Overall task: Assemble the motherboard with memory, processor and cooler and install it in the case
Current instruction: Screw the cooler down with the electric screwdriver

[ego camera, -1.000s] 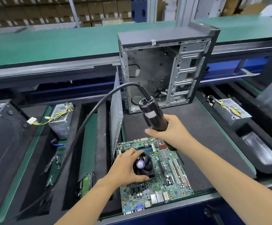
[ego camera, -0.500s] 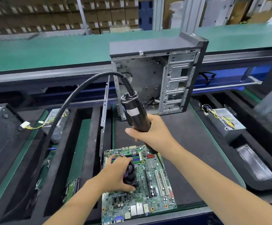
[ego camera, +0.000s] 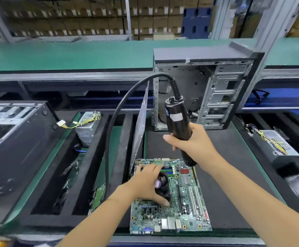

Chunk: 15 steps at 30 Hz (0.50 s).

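Left hand holds cooler on motherboard; right hand grips screwdriver.

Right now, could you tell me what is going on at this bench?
A person is fitting the cooler onto a motherboard lying flat on the black mat. The left hand grips the cooler, while the right hand holds a corded electric screwdriver, tip near the board's far right edge. The open case stands upright behind, with no board inside.
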Available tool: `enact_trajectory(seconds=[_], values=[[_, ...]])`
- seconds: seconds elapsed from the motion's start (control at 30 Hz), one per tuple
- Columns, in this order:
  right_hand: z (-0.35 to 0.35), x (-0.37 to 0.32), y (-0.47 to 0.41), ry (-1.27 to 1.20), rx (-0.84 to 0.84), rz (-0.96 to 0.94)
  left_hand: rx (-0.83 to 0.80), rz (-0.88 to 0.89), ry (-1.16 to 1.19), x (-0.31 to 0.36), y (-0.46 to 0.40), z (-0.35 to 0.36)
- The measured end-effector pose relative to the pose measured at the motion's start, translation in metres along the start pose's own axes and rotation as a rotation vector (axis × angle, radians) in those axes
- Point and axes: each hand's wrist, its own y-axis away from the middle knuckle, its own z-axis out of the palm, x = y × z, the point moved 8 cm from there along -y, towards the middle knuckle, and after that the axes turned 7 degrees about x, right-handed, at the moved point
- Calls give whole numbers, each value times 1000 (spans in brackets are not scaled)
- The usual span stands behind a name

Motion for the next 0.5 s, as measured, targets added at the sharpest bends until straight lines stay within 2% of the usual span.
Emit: enact_trajectory(seconds=[0.17,0.3,0.5], values=[[39,-15,-1,32,28,-7,169,-15,121,-38,30,-37],[66,-22,1,44,2,-35,240,-118,325,-66,52,-58],[113,-35,2,-2,-31,-80,327,-214,324,-117,93,-87]])
